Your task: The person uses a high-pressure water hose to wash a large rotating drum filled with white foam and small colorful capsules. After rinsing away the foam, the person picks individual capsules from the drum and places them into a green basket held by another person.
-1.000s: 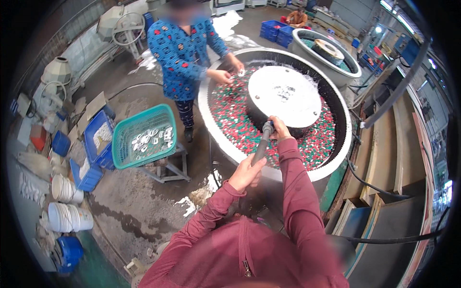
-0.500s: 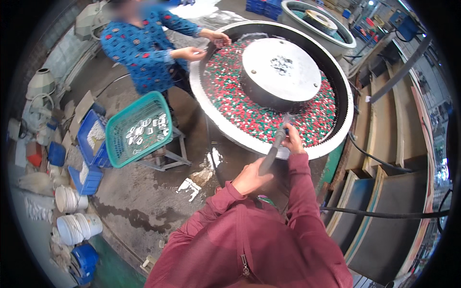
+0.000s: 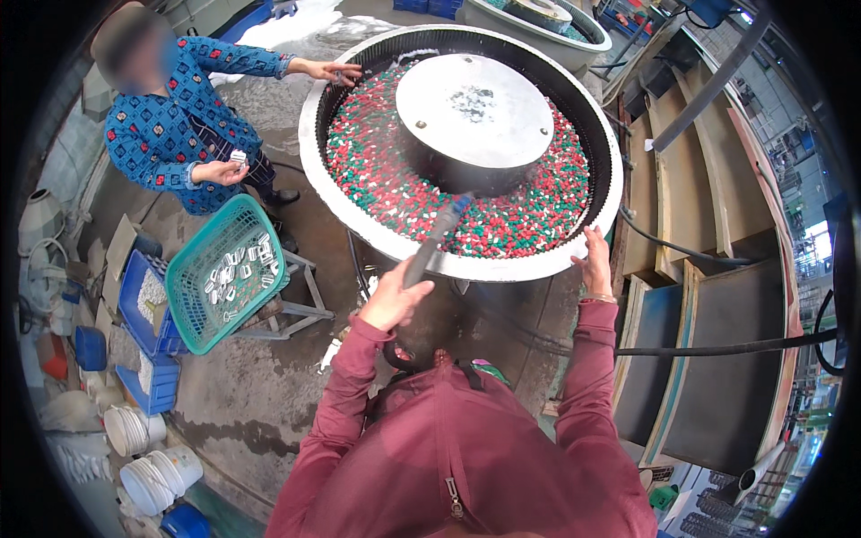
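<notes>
My left hand (image 3: 395, 298) is closed round a dark grey hose (image 3: 432, 244), whose blue-tipped end points over the near rim of a large round tub (image 3: 309, 148). Small red, green and white pieces (image 3: 502, 231) fill the tub around a raised centre hub with a pale round lid (image 3: 475, 109). A faint spray seems to show left of the hub. My right hand (image 3: 594, 264) holds nothing; its fingers are apart beside the tub's near right rim.
At the far left a co-worker (image 3: 179, 125) holds small silvery parts (image 3: 239, 158) in one hand, the other over the tub's rim. A green basket (image 3: 184, 296) of silvery parts sits on a stand. Wooden-edged troughs (image 3: 717, 359) and a black cable (image 3: 717, 351) lie right.
My right hand has let go of the hose and moved right, opening. The hose has swung left in my left hand. The co-worker's near hand has drawn back from the tub toward the basket.
</notes>
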Motion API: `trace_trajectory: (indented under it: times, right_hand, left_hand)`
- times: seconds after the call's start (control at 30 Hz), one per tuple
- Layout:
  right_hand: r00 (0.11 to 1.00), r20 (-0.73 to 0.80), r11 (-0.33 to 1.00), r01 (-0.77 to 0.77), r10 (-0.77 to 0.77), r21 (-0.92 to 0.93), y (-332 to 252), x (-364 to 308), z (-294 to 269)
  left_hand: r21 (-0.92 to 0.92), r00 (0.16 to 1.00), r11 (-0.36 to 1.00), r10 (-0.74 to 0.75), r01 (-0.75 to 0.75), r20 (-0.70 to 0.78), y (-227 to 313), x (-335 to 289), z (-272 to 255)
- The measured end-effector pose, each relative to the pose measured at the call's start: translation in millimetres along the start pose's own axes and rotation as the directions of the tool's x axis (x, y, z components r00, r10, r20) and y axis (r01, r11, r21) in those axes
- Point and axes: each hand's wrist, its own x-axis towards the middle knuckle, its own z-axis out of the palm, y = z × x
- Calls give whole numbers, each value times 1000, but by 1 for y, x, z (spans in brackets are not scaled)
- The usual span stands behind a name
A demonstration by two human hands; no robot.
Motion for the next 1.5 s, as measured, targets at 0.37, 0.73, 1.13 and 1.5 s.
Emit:
trace_trajectory:
  times: [0.37,0.73,1.13,1.5]
  right_hand:
    - [938,59,810,326,-342,-488,1,100,-22]
    - [974,135,686,222,-180,-692,-53,242,-67]
    - [852,444,282,514,-277,-810,94,307,29]
    - [726,682,156,667,85,-729,137,229,198]
  left_hand:
    - [391,969,910,45,-141,245,11,13,15]
    - [277,916,957,-181,81,357,71,90,65]
    - [46,977,986,-164,159,135,75,105,109]
    - [-23,832,890,-435,456,-346,68,28,72]
